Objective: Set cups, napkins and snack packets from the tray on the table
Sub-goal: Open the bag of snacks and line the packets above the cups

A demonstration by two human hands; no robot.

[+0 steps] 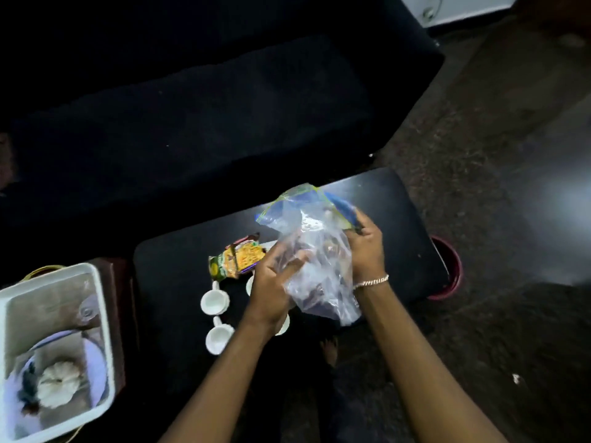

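Sofa [192, 123], dark, is lying beyond the table [399, 219]. The table is carrying everything placed so far. The tray [96, 314], white, is sitting off the table's left end; it is holding a plate with something pale on it, identity unclear.

The bag [319, 251], clear zip plastic with dark contents, is being held above the table's middle. Left hand [271, 282] is closing around its lower side; right hand [364, 247] is pinching the upper edge by the blue zip. Both are clamped on it.

Judgement: the bag looks light, soft and slippery; it will likely sag, so support from below plus a grip at the stiffer zip strip suits best.

The packet [236, 260], green-yellow, is lying on the table just left of the bag. Cups [215, 302], small and white, are standing on the table below the packet; likely fragile.
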